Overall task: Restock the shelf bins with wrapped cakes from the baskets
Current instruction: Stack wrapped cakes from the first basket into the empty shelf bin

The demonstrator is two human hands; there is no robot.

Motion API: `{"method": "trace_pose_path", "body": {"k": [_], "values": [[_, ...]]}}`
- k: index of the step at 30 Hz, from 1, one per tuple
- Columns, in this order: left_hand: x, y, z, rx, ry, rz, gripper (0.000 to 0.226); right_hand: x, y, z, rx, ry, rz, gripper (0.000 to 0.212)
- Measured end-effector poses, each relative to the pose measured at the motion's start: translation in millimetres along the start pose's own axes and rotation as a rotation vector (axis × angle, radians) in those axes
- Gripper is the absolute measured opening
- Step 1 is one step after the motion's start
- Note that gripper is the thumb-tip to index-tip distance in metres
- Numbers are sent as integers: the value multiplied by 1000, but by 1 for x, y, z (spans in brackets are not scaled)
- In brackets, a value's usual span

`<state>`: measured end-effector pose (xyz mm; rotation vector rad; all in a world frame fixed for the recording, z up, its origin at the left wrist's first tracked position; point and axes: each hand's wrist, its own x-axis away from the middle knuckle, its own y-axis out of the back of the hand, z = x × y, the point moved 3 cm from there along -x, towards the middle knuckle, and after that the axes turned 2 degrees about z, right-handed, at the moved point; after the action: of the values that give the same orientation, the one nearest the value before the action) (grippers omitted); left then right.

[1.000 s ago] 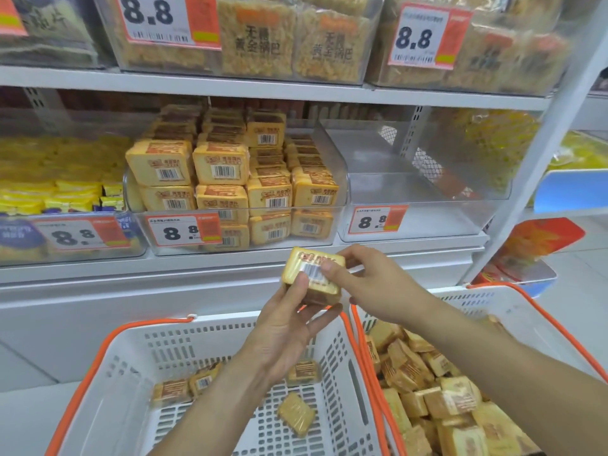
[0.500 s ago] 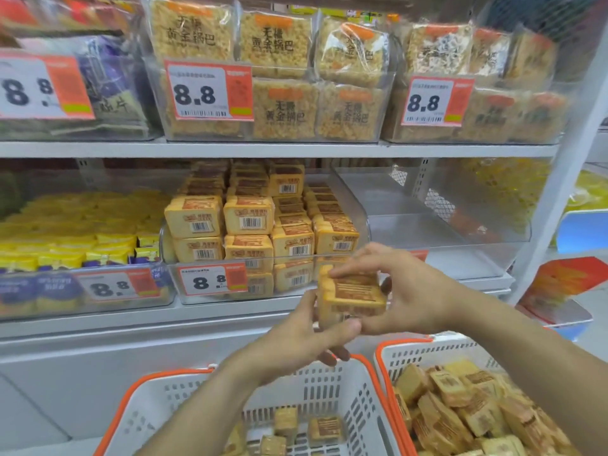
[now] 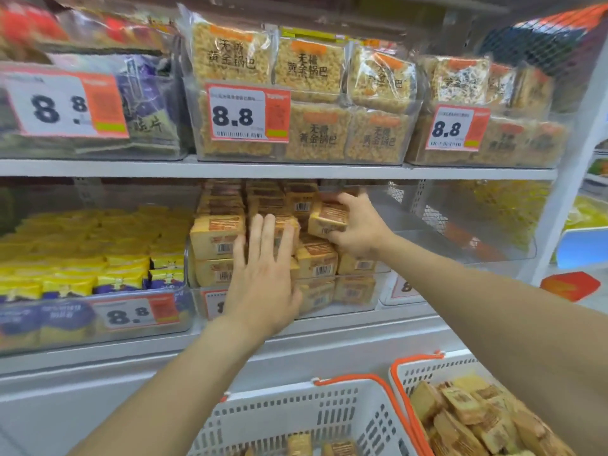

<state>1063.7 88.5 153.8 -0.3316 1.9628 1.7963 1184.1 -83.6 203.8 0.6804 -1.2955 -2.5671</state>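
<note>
Step in hand: placing. Right hand (image 3: 357, 225) grips one wrapped cake (image 3: 330, 218) over the right side of the middle bin (image 3: 358, 292); left hand (image 3: 263, 274), fingers straight, braces the front stacks. Next, likely: seat it level, release, return to the full basket (image 3: 399, 373).

Wrapped cakes (image 3: 330, 218): tan-yellow wrappers with an orange-brown printed panel and a black-and-white barcode. Baskets (image 3: 296, 419): white perforated plastic with orange rims and handles. Price tags (image 3: 248, 116): white with black "8.8" and an orange block; neighbouring packets (image 3: 75, 284) were yellow and purple.
</note>
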Motion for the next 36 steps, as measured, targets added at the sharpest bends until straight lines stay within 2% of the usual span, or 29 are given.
{"method": "trace_pose_path", "body": {"k": [2,6,8,12,14,18,21,23,26,28,30,31,34,36], "values": [[2,-15,-2,19,-29,24,90,-21,-5,-1,-37,-35,34,65],[1,-21,1,76,-35,-26,88,-44,-15,-8,-62,-122,58,65],[1,-23,1,80,-49,-35,85,-44,-19,-12,-108,-169,1,69],[-1,-23,1,71,-20,-42,83,-37,-28,-28,-261,-257,-251,76],[-1,-24,0,85,-11,-48,83,-37,-32,-30,-176,-279,-255,68],[0,-21,-3,81,2,-43,81,-39,-32,-15,21,-223,-91,43],[-1,-16,-4,85,-18,-31,77,-37,-24,-9,125,-237,-72,30],[3,-12,-7,129,-47,-117,69,-30,-17,-3,178,-265,-111,21],[17,-9,-17,355,-144,-368,37,-13,-9,8,185,-197,-230,24],[28,-17,-22,475,-202,-379,22,10,-8,16,93,-65,-395,22],[46,-41,-25,527,-196,-238,16,45,-17,23,-38,115,-576,13],[60,-60,-26,541,-152,-98,16,63,-29,24,-76,188,-610,11],[127,-124,-22,445,66,520,20,122,-90,15,-176,255,-478,9],[192,-170,-9,305,179,808,31,163,-143,-2,-231,186,-315,7]]}}
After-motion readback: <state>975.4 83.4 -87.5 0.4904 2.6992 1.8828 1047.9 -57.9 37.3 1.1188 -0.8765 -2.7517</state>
